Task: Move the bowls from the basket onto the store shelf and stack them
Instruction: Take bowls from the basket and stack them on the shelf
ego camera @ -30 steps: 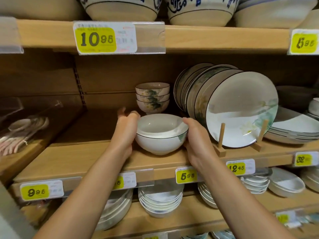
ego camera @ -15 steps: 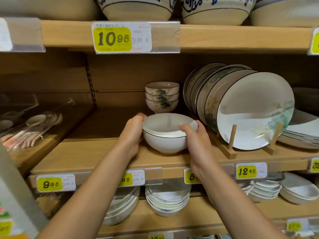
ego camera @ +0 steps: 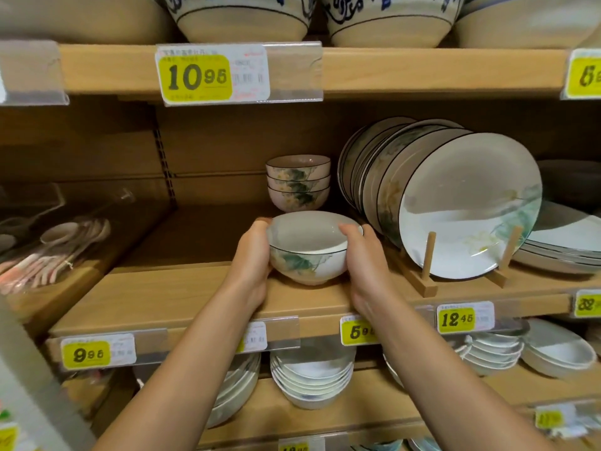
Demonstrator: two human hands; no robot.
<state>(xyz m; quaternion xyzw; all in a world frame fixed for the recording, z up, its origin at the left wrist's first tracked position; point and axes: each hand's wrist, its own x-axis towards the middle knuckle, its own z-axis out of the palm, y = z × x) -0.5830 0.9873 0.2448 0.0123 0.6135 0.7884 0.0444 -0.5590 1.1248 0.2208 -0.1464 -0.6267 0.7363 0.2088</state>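
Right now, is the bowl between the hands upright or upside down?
Upright: the bowl has its rim up, foot down, white inside showing. The left hand and right hand grip its sides.

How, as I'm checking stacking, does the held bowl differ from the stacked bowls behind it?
The held bowl is single, gripped by left hand and right hand; the stack of three bowls stands untouched. The held bowl is at the shelf front; the stack farther back. Both show dark rims and green leaves.

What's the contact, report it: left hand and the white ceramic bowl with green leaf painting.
Touching. The head view shows the left hand pressed against the white ceramic bowl, fingertips over its rim.
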